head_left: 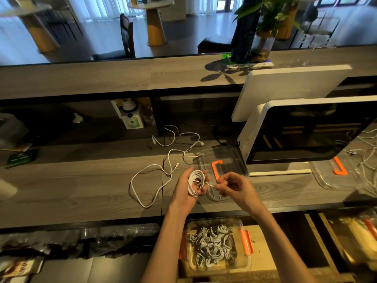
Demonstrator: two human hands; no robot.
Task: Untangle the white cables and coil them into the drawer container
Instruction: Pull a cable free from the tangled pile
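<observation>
**Inspection: cable coiling at the counter, one coil in hand**

The clear container (pixel 216 247) with orange latches sat in the open drawer below the counter edge, directly under your forearms. It held a heap of white coiled cables (pixel 212 246), lying across one another at mixed angles and covering most of its floor.

A clear lid (pixel 222 158) with an orange clip lay flat on the counter (pixel 81 180) just beyond your hands, beside the base of the white-framed monitor (pixel 310 131). A second clear lid (pixel 326 176) with an orange clip lay to the right of the monitor base, with more white cords (pixel 367 156) trailing near it.

The loose white cable (pixel 155 180) ran across the counter to the left of your hands. Its long axis ran roughly from near-left to far-right, ending in loops toward the back shelf. Whether that stretch was one cable or several could not be told.

Your left hand (pixel 188 188) was curled round a tight white coil (pixel 195 182), the coil standing roughly upright in the palm, its ring facing you. Your right hand (pixel 232 186) was closed in a pinch on the free end of that coil, thumb and fingertips together just to the coil's right. Both hands were held above the counter's near edge, close together.
</observation>
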